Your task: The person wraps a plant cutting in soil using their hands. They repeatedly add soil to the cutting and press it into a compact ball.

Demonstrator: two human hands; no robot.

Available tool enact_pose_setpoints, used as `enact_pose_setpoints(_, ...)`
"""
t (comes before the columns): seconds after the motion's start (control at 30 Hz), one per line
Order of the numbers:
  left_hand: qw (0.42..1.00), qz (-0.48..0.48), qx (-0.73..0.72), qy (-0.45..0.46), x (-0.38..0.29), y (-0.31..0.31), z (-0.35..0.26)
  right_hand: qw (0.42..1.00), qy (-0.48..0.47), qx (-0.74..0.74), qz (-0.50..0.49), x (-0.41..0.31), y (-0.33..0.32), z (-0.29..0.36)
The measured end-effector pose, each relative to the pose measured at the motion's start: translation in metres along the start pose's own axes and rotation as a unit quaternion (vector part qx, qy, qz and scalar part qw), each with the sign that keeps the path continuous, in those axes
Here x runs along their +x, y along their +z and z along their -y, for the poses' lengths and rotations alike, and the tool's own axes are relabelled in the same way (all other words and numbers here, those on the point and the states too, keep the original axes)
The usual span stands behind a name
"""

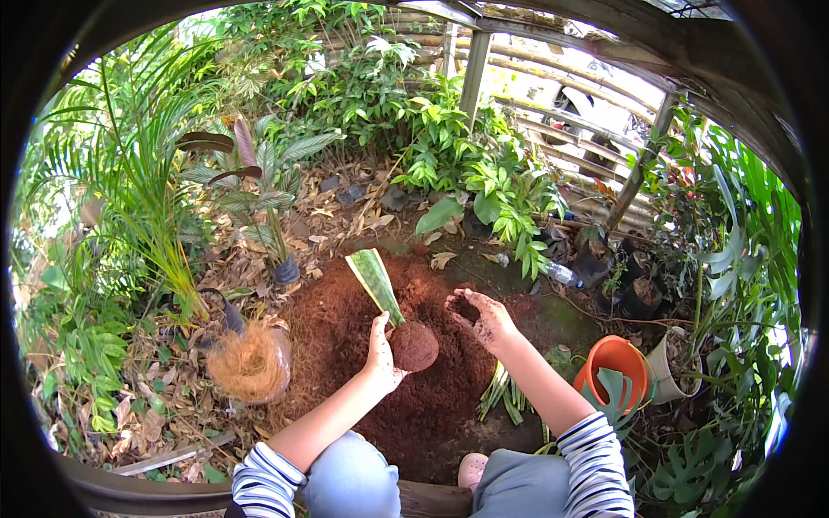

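Note:
My left hand (383, 357) holds a ball of brown coco peat (414, 347) with a cut snake plant leaf (375, 283) standing up out of it, tilted to the left. To the right, my right hand (483, 318) is held apart from the ball, palm up and fingers curled, with dark peat on the skin; whether it cups some peat is hard to tell. Beneath both hands a heap of loose reddish-brown coco peat (414, 414) covers the ground. Several cut leaf pieces (505, 394) lie under my right forearm.
A clear bag of coconut fibre (249, 366) stands at the left. An orange pot (615, 369) and a whitish pot (670, 375) are at the right, near a plastic bottle (562, 273). A potted plant (283, 269) stands beyond the heap, with a bamboo fence (583, 146) behind.

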State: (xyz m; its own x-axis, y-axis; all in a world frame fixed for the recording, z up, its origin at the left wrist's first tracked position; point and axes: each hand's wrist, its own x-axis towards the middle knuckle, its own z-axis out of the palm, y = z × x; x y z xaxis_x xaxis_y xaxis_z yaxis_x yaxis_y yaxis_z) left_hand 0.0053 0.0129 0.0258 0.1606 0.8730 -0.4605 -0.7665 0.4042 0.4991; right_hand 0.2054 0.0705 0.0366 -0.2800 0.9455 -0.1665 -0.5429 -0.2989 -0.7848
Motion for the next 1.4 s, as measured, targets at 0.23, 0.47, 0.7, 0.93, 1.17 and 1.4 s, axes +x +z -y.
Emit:
enact_pose_setpoints(0.23, 0.991, -0.064, 0.060, 0.096, 0.001, 0.008, 0.016, 0.993, -0.071, -0.087, 0.032, -0.029, 0.057, -0.005)
enact_pose_setpoints(0.47, 0.977, -0.037, 0.090, 0.191, 0.015, 0.003, 0.032, 0.814, -0.324, -0.479, 0.058, -0.047, 0.081, -0.028)
enact_pose_setpoints(0.7, 0.973, -0.036, 0.085, 0.212, 0.014, 0.007, 0.029, 0.695, -0.278, -0.650, 0.131, -0.048, 0.082, -0.024)
enact_pose_setpoints(0.93, 0.965, -0.072, 0.072, 0.240, 0.008, 0.014, 0.024, 0.744, -0.292, -0.594, 0.086, -0.044, 0.070, -0.003)
enact_pose_setpoints(1.17, 0.960, -0.071, 0.097, 0.251, -0.003, 0.021, 0.021, 0.701, -0.342, -0.599, 0.178, -0.042, 0.066, -0.022)
enact_pose_setpoints(1.4, 0.964, -0.045, 0.098, 0.245, -0.001, 0.018, 0.019, 0.716, -0.371, -0.546, 0.227, -0.037, 0.063, -0.020)
